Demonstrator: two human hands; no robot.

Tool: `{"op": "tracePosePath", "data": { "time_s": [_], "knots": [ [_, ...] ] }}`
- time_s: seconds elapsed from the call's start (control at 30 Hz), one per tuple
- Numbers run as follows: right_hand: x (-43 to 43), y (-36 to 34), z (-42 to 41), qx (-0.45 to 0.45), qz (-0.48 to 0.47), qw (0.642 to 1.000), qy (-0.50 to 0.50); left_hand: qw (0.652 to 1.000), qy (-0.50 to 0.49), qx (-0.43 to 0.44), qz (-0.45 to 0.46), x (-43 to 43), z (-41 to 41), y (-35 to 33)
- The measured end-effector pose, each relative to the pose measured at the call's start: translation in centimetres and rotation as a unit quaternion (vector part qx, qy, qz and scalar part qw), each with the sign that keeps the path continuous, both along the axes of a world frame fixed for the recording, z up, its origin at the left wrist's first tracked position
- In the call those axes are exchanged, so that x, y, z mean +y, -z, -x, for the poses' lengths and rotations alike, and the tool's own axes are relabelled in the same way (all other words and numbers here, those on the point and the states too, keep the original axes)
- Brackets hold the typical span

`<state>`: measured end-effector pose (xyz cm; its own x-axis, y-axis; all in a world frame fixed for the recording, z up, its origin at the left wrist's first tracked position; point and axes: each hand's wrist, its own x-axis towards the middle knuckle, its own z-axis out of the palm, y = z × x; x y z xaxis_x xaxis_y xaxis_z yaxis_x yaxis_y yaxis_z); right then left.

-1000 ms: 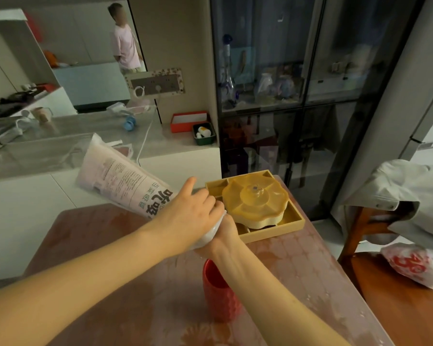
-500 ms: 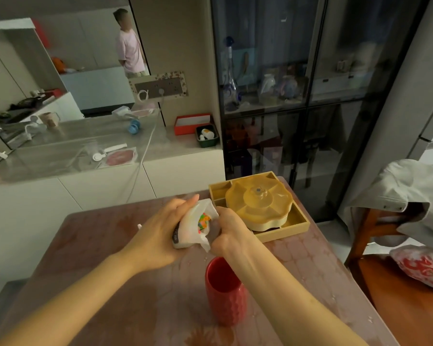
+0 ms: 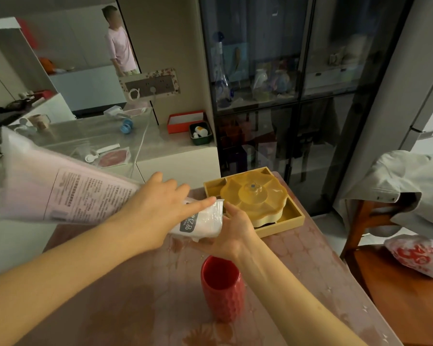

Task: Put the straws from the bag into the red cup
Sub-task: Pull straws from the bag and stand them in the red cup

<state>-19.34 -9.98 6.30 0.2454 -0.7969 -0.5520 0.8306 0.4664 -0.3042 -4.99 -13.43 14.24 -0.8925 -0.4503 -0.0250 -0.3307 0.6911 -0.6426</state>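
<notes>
Step in hand looks like emptying the bag point(image 3: 68, 191): the left hand point(image 3: 158, 208) has its grip wrapped round the middle, and the right hand point(image 3: 231, 233) has its grip cupping the low end, just beyond the red cup point(image 3: 221, 288) on the worktop point(image 3: 298, 270). No straws showing. Next move: aim that end into the cup.

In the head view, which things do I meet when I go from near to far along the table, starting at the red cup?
In order: red cup → right hand, holding the end of the bag → yellow tray → glass cabinet. I leave out the left hand: it overlaps the right hand in depth.
</notes>
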Motion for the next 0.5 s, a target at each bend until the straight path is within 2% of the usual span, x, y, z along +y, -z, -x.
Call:
{"op": "tracePosePath", "data": {
  "time_s": [0.1, 0.23, 0.4, 0.5],
  "knots": [
    [-0.2, 0.2, -0.4, -0.024, 0.0, 1.0, -0.015, 0.995, -0.009, -0.099, 0.013, 0.6, 1.5, -1.3],
    [-0.3, 0.3, -0.8, -0.058, -0.011, 0.998, -0.017, 0.983, -0.061, -0.17, 0.012, 1.0, 2.8, -2.3],
    [0.0, 0.4, -1.5, -0.07, 0.002, 0.997, -0.024, 0.969, -0.108, -0.223, -0.009, 1.4, 3.8, -2.3],
    [0.1, 0.6, -1.7, -0.081, 0.0, 0.997, -0.016, 0.972, -0.095, -0.216, -0.004, 1.3, 3.5, -2.5]
  ]
}}
